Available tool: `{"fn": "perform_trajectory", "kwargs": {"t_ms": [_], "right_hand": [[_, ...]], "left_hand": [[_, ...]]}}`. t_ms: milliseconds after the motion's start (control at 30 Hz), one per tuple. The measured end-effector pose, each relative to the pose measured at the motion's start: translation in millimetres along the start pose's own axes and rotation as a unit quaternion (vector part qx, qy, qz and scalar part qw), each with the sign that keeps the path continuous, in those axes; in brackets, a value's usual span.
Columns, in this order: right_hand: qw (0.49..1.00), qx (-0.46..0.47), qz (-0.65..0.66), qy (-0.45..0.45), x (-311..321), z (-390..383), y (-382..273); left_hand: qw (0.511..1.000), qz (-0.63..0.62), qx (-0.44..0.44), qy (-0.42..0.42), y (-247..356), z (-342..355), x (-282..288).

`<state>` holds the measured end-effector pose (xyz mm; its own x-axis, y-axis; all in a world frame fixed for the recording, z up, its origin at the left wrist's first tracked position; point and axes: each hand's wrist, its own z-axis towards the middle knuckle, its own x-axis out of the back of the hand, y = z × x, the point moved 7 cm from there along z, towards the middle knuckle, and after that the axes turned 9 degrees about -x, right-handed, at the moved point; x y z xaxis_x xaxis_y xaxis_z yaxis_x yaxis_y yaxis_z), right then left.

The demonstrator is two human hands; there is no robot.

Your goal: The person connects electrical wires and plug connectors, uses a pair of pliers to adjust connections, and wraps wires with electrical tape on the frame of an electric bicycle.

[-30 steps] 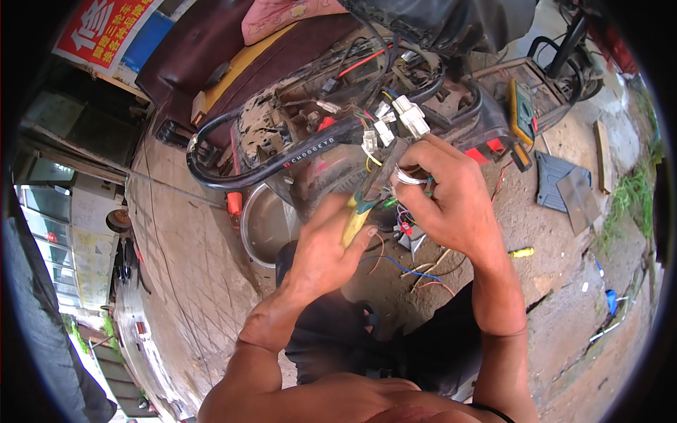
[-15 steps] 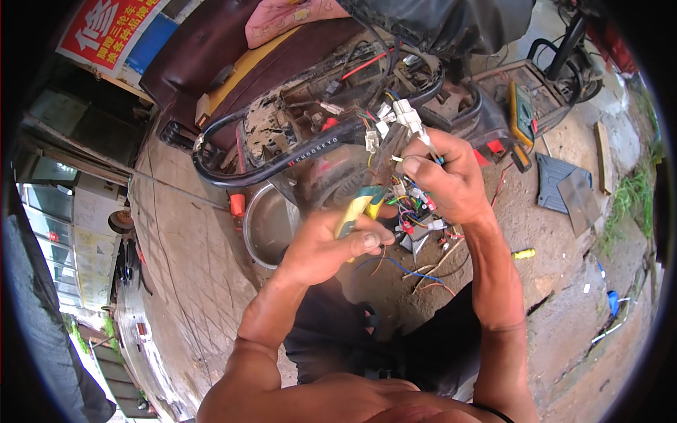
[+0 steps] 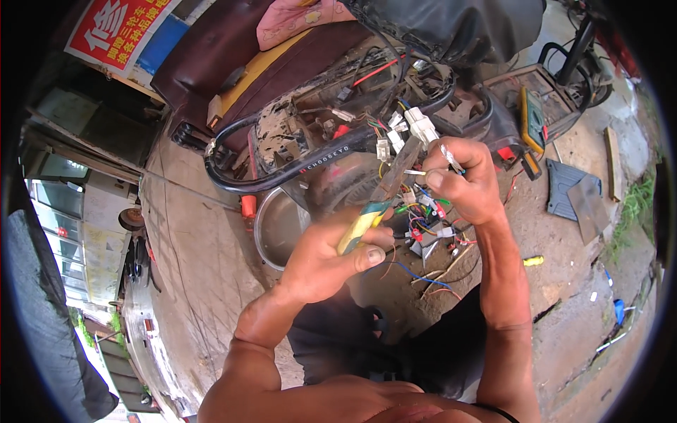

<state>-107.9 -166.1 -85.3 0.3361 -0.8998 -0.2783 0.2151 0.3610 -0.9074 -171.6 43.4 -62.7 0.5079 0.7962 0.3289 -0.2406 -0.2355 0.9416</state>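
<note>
My left hand (image 3: pixel 331 254) is wrapped round pliers (image 3: pixel 367 217) with yellow and green handles. Their long, rusty metal jaws point up and away, reaching close to the fingertips of my right hand. My right hand (image 3: pixel 465 183) is closed in a pinch on a thin wire (image 3: pixel 416 173), whose pale end sticks out toward the jaws. Whether the jaws touch the wire I cannot tell. Just beyond my right fingers are white plastic connectors (image 3: pixel 422 125) on coloured wires. Below the hands lies a tangle of coloured wires and plugs (image 3: pixel 427 215).
A black tubular frame (image 3: pixel 282 176) of a vehicle spans the area ahead, with a maroon seat (image 3: pixel 204 49) behind. A round metal basin (image 3: pixel 259 225) stands at left. To the right are a yellow-green meter (image 3: pixel 534 120), a dark plastic panel (image 3: pixel 562 187) and a yellow-handled tool (image 3: pixel 534 261).
The pliers have turned slightly in my left hand, with more of the jaws showing beside my right fingers. The whole view has shifted a little. Both hands keep their grips.
</note>
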Motion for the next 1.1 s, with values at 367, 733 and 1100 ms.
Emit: {"fn": "perform_trajectory", "kwargs": {"t_ms": [367, 733, 1100], "right_hand": [[0.990, 0.068, -0.120, -0.027, -10, 8, -17], [0.941, 0.101, -0.307, 0.100, -38, -30, -75], [0.942, 0.137, -0.260, 0.164, -21, -28, -59]], "left_hand": [[1.000, -0.010, 0.005, 0.017, 12, -8, 12], [0.925, 0.351, -0.129, 0.074, 49, 4, 8], [0.931, 0.315, -0.148, 0.107, 36, 4, 7]]}}
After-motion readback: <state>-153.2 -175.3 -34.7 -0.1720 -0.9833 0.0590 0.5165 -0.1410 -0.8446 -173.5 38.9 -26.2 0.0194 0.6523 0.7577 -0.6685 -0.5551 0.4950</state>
